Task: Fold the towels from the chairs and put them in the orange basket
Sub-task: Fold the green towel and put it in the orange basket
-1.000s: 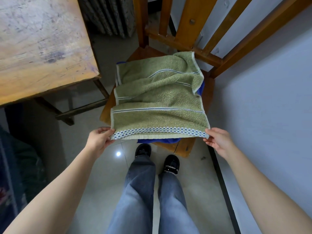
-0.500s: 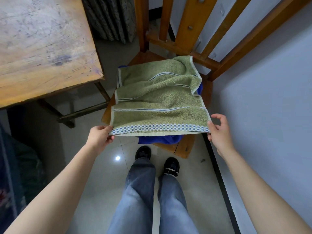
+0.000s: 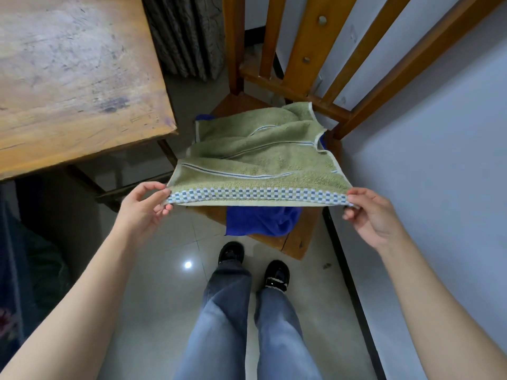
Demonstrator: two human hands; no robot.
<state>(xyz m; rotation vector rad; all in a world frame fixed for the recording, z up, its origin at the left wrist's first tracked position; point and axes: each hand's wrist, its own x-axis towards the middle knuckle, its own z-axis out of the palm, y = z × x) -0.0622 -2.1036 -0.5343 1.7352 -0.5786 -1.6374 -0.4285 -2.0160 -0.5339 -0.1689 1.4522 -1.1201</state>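
I have raised the checked edge of the green towel (image 3: 260,165) higher off the chair (image 3: 297,239), baring more of the blue towel (image 3: 260,220) beneath. My left grip (image 3: 142,207) pinches one corner, my right grip (image 3: 370,215) the other, at mid-frame. The far end lies rumpled on the seat.

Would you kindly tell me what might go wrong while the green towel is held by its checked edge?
The green towel lies on the blue towel, which overhangs the chair seat; lifting may drag it to the floor. The left hand and right hand pinch only the corners, so one could slip. The far end is crumpled and may fold unevenly.
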